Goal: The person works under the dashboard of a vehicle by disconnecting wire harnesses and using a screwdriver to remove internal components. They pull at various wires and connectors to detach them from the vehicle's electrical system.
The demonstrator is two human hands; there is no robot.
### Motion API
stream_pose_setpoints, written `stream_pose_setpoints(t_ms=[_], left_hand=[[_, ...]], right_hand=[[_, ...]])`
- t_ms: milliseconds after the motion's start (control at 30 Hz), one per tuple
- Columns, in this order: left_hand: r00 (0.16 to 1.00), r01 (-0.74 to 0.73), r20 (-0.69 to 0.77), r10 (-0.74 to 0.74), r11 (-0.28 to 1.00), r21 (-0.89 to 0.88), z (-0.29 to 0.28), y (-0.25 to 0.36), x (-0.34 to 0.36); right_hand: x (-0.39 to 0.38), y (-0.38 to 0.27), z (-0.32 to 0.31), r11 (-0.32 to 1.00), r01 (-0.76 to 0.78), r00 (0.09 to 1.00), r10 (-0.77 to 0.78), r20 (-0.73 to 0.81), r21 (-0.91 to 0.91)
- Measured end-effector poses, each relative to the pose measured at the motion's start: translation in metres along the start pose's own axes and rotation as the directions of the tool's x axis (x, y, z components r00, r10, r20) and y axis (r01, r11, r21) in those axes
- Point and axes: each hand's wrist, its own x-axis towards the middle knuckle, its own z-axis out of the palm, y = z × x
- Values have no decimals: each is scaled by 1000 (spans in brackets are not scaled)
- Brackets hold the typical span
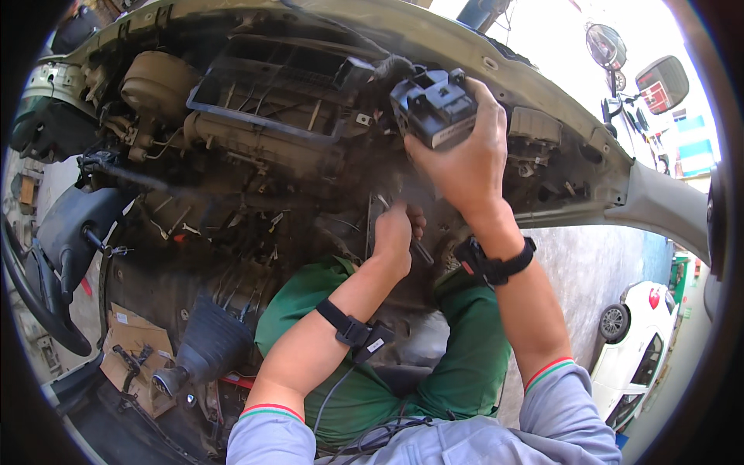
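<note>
My right hand [465,159] is raised at the upper middle, fingers and thumb wrapped round the sides of a black plastic housing [434,105]. The housing is boxy, with socket-like openings on top and a pale label on its near side. A dark wire bundle [391,68] lies against its far left corner; whether they are joined I cannot tell. Lower, between my knees and the bare dashboard area, my left hand [392,235] is closed. A dark rod-like end [421,253] sticks out below its fingers, but the rest is hidden, so its kind is unclear.
Around me is a stripped vehicle front with a rectangular frame opening [267,97] and a round tan housing [159,81]. At left are the steering wheel [46,302], a gear lever boot [213,337] and cardboard [136,341]. A white car [639,349] stands outside at right.
</note>
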Motion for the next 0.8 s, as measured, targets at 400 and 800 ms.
stream_pose_setpoints(t_ms=[400,800], left_hand=[[979,-204,-8,206,966,-160,9,21,-10],[993,-120,-14,120,986,-116,6,20,4]], right_hand=[[-24,-35,-23,978,194,981,-194,-12,71],[-90,86,-74,799,-440,883,468,34,410]])
